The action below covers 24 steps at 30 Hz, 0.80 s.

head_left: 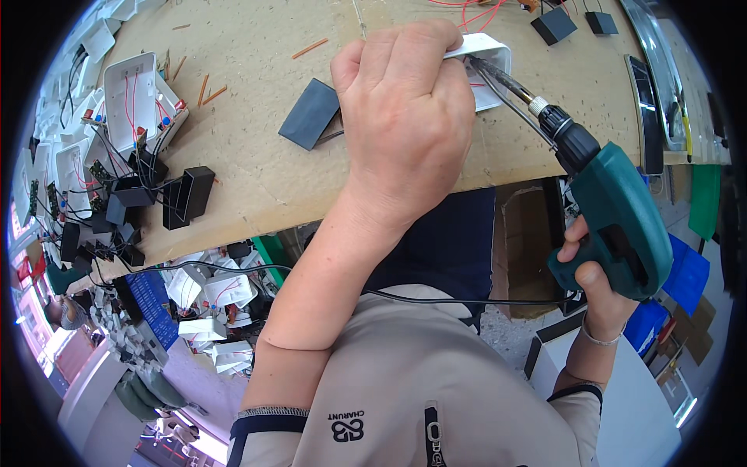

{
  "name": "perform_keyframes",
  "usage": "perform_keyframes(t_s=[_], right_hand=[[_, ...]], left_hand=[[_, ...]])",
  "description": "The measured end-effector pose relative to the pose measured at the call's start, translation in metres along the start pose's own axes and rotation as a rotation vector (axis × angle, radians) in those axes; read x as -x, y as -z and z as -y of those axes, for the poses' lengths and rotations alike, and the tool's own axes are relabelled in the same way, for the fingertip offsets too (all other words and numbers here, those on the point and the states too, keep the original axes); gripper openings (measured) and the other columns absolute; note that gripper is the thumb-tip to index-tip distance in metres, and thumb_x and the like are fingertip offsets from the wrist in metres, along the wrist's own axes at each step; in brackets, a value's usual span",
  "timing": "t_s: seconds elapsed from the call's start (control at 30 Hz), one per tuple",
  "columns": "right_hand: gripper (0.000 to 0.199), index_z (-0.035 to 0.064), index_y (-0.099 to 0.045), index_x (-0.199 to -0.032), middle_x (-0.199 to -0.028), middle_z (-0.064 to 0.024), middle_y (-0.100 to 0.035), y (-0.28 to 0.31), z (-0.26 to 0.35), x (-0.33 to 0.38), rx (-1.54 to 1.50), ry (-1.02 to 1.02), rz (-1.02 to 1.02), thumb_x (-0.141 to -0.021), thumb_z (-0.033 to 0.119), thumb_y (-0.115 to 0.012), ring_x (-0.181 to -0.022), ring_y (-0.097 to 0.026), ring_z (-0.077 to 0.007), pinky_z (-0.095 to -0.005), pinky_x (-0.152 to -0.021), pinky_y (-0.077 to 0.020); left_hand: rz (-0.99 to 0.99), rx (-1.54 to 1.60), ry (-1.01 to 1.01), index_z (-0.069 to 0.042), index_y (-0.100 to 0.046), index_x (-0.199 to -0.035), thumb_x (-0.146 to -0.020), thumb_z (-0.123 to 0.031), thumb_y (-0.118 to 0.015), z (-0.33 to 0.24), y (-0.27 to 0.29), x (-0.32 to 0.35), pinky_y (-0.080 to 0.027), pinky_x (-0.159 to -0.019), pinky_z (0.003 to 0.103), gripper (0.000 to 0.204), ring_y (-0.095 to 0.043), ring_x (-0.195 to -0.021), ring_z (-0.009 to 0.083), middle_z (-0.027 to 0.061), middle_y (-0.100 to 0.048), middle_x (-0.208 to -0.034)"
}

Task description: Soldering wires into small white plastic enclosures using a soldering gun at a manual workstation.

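Observation:
My right hand (595, 284) is wrapped round the handle of a green soldering gun (622, 210) with a black collar and a thin metal feed tube beside its tip. The tip reaches into an open white plastic case (492, 56) near the far side of the table. My left hand (412, 109) is closed on the left edge of that case, its back covering part of it. What lies under those fingers is hidden. Beside my left wrist lies a flat black box (311, 114) with a dark lead running under the hand.
White cases with red wires (131, 97) and several black boxes (188, 198) crowd the table's left. Copper-coloured sticks (310, 48) lie on the tabletop (249, 140). Two black boxes (554, 26) sit far right. A black cable (436, 299) crosses my lap; more white cases (226, 292) are below.

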State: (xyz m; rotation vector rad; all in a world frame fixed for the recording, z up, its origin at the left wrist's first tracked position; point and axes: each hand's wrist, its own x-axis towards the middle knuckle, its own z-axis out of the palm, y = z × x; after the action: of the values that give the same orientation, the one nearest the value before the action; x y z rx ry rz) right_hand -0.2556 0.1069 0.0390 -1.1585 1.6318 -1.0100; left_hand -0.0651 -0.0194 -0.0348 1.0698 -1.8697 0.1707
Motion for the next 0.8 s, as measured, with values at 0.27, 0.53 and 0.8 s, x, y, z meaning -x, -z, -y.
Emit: perform_keyframes(t_s=[0.27,0.53,0.8], right_hand=[[0.071,-0.0047,-0.046,-0.118,-0.090,-0.0137,-0.059,-0.0014,0.0069,0.0008,0.056,0.020,0.020,-0.069,0.039,-0.073,-0.066,-0.058,-0.0156,-0.0275,-0.062,-0.0478],[0.076,-0.0046,-0.046,-0.119,-0.094,-0.0161,-0.059,-0.0027,0.0056,0.0048,0.022,0.015,-0.038,-0.066,0.042,-0.075,-0.067,-0.059,-0.0151,-0.0253,-0.060,-0.0488],[0.079,-0.0042,-0.045,-0.120,-0.099,-0.0179,-0.060,-0.0048,0.0064,0.0033,0.006,0.031,-0.043,-0.065,0.043,-0.076,-0.067,-0.060,-0.0145,-0.0243,-0.061,-0.0491]], left_hand=[[-0.012,0.021,0.005,-0.003,-0.057,-0.066,-0.064,-0.002,-0.058,-0.0010,-0.0021,0.0007,-0.034,-0.072,0.033,0.002,-0.053,-0.079,0.0181,0.0029,-0.057,-0.087],[-0.015,0.028,0.004,-0.002,-0.052,-0.062,-0.064,-0.003,-0.053,-0.0011,-0.0029,0.0004,-0.032,-0.072,0.035,0.003,-0.052,-0.081,0.0197,0.0040,-0.056,-0.090],[0.016,0.004,0.015,-0.002,-0.061,-0.069,-0.063,-0.001,-0.063,-0.0016,0.0013,-0.0001,-0.035,-0.073,0.031,0.007,-0.053,-0.077,0.0170,0.0025,-0.058,-0.085]])
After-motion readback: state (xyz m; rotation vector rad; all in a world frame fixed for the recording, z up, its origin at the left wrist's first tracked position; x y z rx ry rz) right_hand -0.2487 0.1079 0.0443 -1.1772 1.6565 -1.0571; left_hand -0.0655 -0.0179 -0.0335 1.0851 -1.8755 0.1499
